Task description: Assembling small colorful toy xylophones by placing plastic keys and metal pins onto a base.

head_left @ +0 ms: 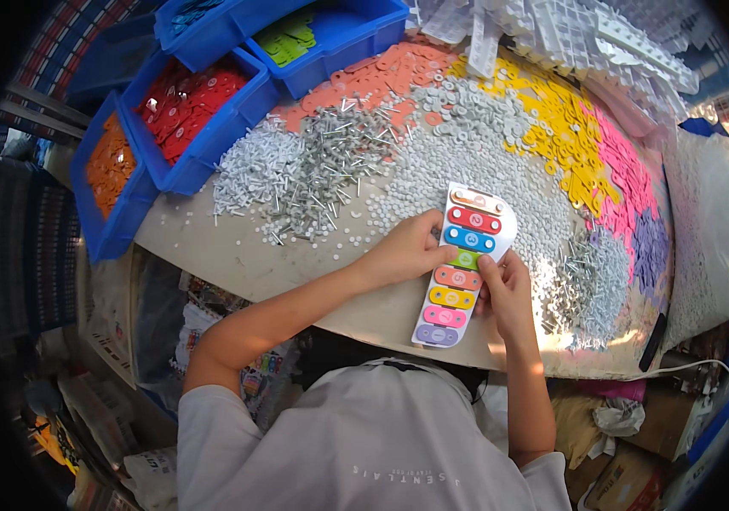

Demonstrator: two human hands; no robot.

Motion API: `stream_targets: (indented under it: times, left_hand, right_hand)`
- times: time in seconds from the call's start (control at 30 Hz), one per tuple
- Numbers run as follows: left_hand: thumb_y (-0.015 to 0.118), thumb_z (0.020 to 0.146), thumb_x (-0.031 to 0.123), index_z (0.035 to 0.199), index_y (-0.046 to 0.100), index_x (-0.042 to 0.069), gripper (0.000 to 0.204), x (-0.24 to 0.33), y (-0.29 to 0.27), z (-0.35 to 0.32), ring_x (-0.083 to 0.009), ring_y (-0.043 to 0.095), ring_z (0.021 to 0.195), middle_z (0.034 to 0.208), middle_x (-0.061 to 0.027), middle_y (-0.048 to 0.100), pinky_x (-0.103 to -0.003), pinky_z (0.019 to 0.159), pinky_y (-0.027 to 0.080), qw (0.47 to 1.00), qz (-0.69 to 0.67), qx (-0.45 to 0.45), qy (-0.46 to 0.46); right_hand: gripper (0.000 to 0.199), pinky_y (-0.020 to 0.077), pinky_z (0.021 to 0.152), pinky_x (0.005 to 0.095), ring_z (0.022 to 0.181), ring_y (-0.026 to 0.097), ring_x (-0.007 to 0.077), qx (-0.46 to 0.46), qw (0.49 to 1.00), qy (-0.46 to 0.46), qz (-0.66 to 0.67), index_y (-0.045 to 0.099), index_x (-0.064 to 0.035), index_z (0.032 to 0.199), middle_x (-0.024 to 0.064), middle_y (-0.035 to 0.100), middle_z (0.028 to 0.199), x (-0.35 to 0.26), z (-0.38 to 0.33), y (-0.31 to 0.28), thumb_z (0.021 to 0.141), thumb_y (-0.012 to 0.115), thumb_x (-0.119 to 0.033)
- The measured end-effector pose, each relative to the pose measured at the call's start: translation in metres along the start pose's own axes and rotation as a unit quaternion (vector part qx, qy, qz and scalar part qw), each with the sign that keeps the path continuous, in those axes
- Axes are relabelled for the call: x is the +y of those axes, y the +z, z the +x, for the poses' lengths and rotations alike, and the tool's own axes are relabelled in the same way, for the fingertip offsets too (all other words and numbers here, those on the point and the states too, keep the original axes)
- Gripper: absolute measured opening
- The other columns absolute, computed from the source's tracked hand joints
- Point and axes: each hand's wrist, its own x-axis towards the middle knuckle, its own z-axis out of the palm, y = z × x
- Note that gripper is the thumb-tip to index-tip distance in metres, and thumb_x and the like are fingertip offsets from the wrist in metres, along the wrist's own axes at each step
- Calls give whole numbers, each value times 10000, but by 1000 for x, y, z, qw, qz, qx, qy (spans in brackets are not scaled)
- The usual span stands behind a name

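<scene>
A small toy xylophone with a white base and a row of coloured bars is held up over the table's near edge. My left hand grips its left side, the thumb lying on the green bar. On the opposite side my right hand has its thumb at the right end of that bar, with fingers curled behind the base. White caps show on the ends of the red and blue bars. The bars toward me, from salmon to purple, show small dark dots at their ends.
Blue bins with orange, red and green pieces stand at the far left. Piles of metal pins, white pegs, grey washers and yellow, pink and purple bars cover the table. White plastic bases are heaped behind; a white sack sits right.
</scene>
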Motion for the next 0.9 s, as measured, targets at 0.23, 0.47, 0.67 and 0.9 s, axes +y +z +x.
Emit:
stream_targets:
  times: [0.23,0.47,0.67,0.9]
  left_hand:
    - [694,933,137,1172,560,9,302,-2,3,-6,-18,529,600,689,20,636,-214,513,383,999,-32,4,8]
    - [699,894,106,959,678,26,105,19,-74,-50,-157,609,666,807,-77,659,-313,634,490,905,180,353,156]
    - [742,836,105,894,725,40,89,-2,-152,-66,-272,609,875,873,-73,629,-375,784,480,794,414,405,184]
    - [752,821,109,861,718,67,67,-11,-148,-64,-259,576,905,880,-56,587,-383,847,419,754,493,396,179]
  right_hand:
    - [202,376,369,231,409,503,89,23,999,-35,-22,577,-11,1042,14,562,591,5,-3,0,1022,593,-211]
    - [170,407,601,240,717,554,73,396,811,-327,-280,648,-25,1046,-3,624,818,16,-32,-123,1021,584,-180]
    - [332,460,928,439,1063,588,350,472,630,-213,-579,622,-28,1257,193,629,1161,56,-77,-264,929,588,-59]
    - [363,455,957,449,1072,584,393,419,701,-202,-541,619,-25,1265,218,640,1130,107,-70,-300,904,594,-3]
